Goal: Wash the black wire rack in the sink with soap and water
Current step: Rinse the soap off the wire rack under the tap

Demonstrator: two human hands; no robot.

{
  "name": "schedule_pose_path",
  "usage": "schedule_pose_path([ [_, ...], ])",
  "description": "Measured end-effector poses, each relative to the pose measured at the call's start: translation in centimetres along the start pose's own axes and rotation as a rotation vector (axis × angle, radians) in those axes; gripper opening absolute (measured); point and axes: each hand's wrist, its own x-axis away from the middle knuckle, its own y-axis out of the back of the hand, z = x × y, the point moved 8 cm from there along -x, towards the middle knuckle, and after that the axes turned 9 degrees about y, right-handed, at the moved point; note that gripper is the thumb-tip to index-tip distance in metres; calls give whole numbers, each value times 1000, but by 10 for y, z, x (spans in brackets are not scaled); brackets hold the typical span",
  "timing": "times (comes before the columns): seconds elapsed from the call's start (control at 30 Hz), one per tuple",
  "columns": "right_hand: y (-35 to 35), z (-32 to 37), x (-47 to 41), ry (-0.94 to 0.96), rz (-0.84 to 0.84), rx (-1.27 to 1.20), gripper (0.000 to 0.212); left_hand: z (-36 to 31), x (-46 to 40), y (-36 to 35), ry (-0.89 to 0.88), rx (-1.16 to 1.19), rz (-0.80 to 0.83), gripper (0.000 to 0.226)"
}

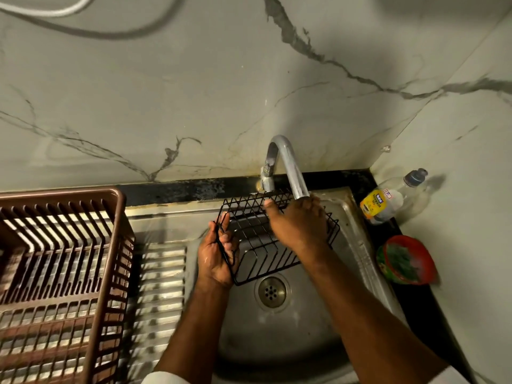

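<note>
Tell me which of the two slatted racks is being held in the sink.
The black wire rack, gripped by the left hand over the drain. The brown plastic basket sits untouched on the drainboard.

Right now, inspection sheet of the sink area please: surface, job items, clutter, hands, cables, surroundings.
Surface: steel sink with ribbed drainboard; drain uncovered.
Job's things: black wire rack held tilted over the basin under the tap; soap bottle lying on the black ledge at right; running water not discernible.
Clutter: brown plastic crate on the left; red bowl with green scrubber at right.
Hands: left hand grips the rack's left edge; right hand rests on the rack's far side, below the spout; its grip cannot be told.
Cables: white cord and grey hose on the wall, top left.
Surroundings: marble-look wall, dim light.
</note>
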Motion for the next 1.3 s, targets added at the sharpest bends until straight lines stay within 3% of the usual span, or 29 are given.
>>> schedule_pose_path([
  [0.1,-14,64,33,275,26,39,89,0,-13,12,28,38,-6,30],
  [0.17,-22,80,44,347,15,53,85,0,-16,15,44,41,-12,28],
  [0.3,-5,33,20,222,-30,70,82,-6,-1,-13,-24,10,55,37],
  [0.47,16,-21,-4,-11,7,57,85,-7,-5,-16,-1,4,-8,58],
  [0.53,14,7,4,57,70,56,85,-3,-16,-7,15,3,-43,54],
  [0.6,3,51,20,208,111,73,85,-1,-27,5,23,-25,-97,34],
  [0.67,-10,82,31,325,141,86,85,5,-31,12,72,-36,-89,50],
  [0.73,-11,77,27,341,142,80,85,1,-29,13,38,-48,-113,37],
  [0.77,-6,62,19,308,126,86,86,1,-26,13,34,-48,-126,32],
  [0.87,14,-10,-12,71,67,88,91,-1,-11,-11,36,54,-30,57],
  [0.97,19,-44,-23,-43,68,49,93,-1,1,-31,23,29,-2,62],
  [1.07,9,2,-10,128,94,47,93,1,3,-37,17,40,24,61],
  [1.2,-13,69,13,335,157,4,88,4,8,-37,4,118,30,33],
  [1.3,-6,56,4,326,157,-14,84,3,17,-41,-12,64,53,46],
])
